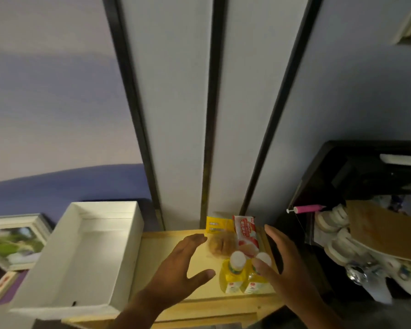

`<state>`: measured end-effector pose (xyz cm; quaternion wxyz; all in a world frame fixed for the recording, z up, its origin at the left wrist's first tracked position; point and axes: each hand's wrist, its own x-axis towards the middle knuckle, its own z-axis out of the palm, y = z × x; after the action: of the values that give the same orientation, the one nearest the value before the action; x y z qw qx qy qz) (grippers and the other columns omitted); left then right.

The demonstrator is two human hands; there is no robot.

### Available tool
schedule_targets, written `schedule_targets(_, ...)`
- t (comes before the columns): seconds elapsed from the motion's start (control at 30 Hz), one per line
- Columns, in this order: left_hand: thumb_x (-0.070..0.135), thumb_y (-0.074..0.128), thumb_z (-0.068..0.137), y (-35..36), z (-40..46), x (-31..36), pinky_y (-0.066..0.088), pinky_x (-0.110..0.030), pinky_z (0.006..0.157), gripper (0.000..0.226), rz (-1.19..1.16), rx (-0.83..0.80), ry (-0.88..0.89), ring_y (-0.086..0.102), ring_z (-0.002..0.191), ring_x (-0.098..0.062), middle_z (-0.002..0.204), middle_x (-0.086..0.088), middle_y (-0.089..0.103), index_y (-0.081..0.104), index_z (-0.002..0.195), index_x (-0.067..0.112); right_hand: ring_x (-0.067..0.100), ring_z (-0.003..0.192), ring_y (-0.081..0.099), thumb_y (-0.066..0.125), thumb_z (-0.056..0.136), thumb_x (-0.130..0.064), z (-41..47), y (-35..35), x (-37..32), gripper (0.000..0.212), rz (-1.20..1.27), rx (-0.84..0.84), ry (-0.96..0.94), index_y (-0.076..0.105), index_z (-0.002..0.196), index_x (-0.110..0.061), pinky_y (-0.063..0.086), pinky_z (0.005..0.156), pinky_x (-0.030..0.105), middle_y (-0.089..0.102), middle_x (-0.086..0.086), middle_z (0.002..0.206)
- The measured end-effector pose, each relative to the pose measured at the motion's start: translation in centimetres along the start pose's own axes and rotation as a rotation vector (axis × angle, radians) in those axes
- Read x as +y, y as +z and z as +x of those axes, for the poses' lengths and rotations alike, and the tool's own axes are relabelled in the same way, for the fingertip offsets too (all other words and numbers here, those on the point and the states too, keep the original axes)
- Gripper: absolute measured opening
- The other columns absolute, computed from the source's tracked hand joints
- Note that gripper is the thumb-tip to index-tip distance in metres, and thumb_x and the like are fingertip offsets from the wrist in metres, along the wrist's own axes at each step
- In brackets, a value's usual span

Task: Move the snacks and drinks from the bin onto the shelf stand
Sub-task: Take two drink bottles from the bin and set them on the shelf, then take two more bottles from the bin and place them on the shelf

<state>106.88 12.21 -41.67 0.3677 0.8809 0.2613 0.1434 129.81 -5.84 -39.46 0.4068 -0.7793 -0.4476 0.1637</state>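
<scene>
Fingers of both hands are spread apart and clamped on nothing: the left hand (183, 264) hovers flat over the bare wood of the shelf stand (166, 238), and the right hand (278, 264) hovers at the stand's right side, its thumb just in front of the cap of the right-hand bottle.

The white bin (85, 252) sits to the left, touching the stand's edge, and what shows of its inside looks empty. All the goods in sight already stand on the top shelf: two yellow drink bottles (233, 274) upright side by side at the near right, a round pastry in a clear wrapper (221, 245) just behind them, a yellow packet (215, 225) leaning near the wall, and a red-and-white wafer pack (246, 233) beside it, its long axis running from the wall toward the person.

By my reading the transfer is done or nearly so, and the hands frame the group as if to tidy it. The cluster lies between the two palms, to the right of the left hand and to the left of the right. The right hand is the nearer to the bottles; the left fingertips are nearer the pastry. Any nudge should stay low on the bottles, since tall upright ones could tip.
</scene>
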Motion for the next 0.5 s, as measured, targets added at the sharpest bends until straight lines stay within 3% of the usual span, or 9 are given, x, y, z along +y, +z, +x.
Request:
schedule_targets(0.1, 0.076, 0.048, 0.087, -3.7, -2.2, 0.4, 0.028, -0.023, 0.118, 0.071, 0.032, 0.091, -0.043, 0.022, 0.140, 0.014, 0.154, 0.032, 0.025, 0.029, 0.149, 0.046, -0.012, 0.135, 0.039, 0.061, 0.079, -0.070, 1.1, -0.2, -3.6, 0.080, -0.013, 0.014, -0.082, 0.038, 0.149, -0.042, 0.044, 0.103, 0.020, 0.035, -0.035, 0.145)
schedule_targets(0.2, 0.075, 0.045, 0.089, -7.7, -5.0, 1.0, 0.029, -0.021, 0.117, 0.070, 0.122, 0.208, -0.091, 0.026, 0.141, 0.011, 0.154, 0.032, 0.027, 0.031, 0.150, 0.043, 0.004, 0.139, 0.042, 0.061, 0.084, -0.063, 2.8, 1.3, -7.3, 0.073, -0.102, 0.007, -0.233, 0.049, 0.147, -0.028, 0.040, 0.112, 0.035, 0.045, -0.021, 0.149)
schedule_targets(0.33, 0.075, 0.041, 0.091, -12.8, -10.4, 1.6, 0.023, -0.013, 0.115, 0.070, 0.227, 0.353, -0.143, 0.018, 0.141, 0.016, 0.155, 0.033, 0.022, 0.032, 0.151, 0.042, 0.008, 0.142, 0.040, 0.055, 0.086, -0.064, 3.1, 5.7, -14.2, 0.072, -0.149, -0.092, -0.398, 0.050, 0.147, -0.026, 0.038, 0.114, 0.034, 0.044, -0.015, 0.154)
schedule_targets(0.5, 0.073, 0.041, 0.092, -18.8, -20.3, 1.6, 0.023, -0.023, 0.118, 0.072, 0.299, 0.457, -0.314, 0.020, 0.146, 0.003, 0.162, 0.025, 0.020, 0.026, 0.154, 0.040, 0.010, 0.143, 0.037, 0.052, 0.086, -0.071, 0.4, 13.5, -22.5, 0.076, -0.119, -0.254, -0.582, 0.049, 0.148, -0.027, 0.038, 0.117, 0.035, 0.042, -0.014, 0.156)
